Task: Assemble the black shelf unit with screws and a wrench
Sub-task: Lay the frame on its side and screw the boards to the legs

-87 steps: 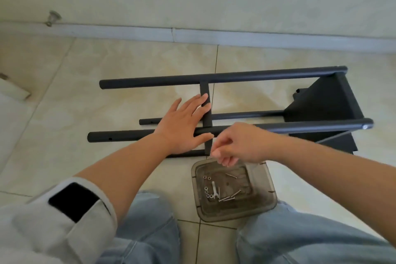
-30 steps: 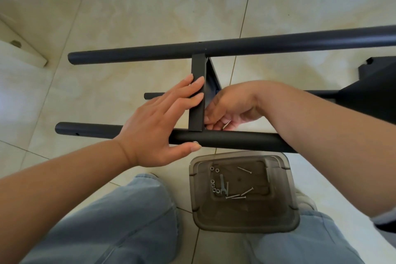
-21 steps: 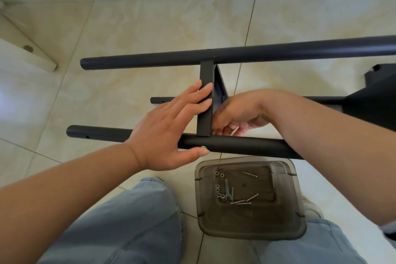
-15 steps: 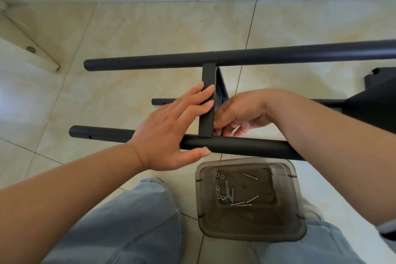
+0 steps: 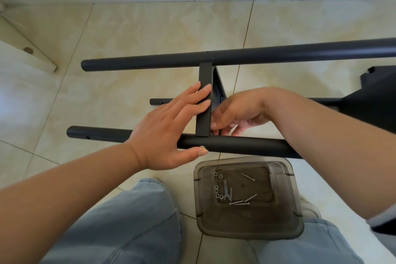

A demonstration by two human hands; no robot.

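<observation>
The black shelf frame lies on its side on the tiled floor. A far tube (image 5: 278, 53) and a near tube (image 5: 246, 146) are bridged by the narrow edge of a black shelf panel (image 5: 204, 79). My left hand (image 5: 171, 126) lies flat over the panel and the near tube, and its thumb presses a silver screw head (image 5: 201, 147). Just right of the panel, my right hand (image 5: 237, 111) has its fingers curled at the inner joint. They pinch something small that I cannot make out. A small wrench (image 5: 225, 191), loose screws (image 5: 242, 202) and nuts (image 5: 216, 188) lie in a smoky plastic tray (image 5: 295, 227).
A thinner black tube (image 5: 158, 101) lies lower, behind my left hand. A fitted black shelf (image 5: 372, 109) closes the frame at the right. A white board (image 5: 23, 53) leans at the far left. The wall skirting runs along the top. My knees in jeans flank the tray.
My right hand left the tray and went behind the panel to the joint. My left hand stayed on the panel and tube. In the last second only the view shifted slightly.
</observation>
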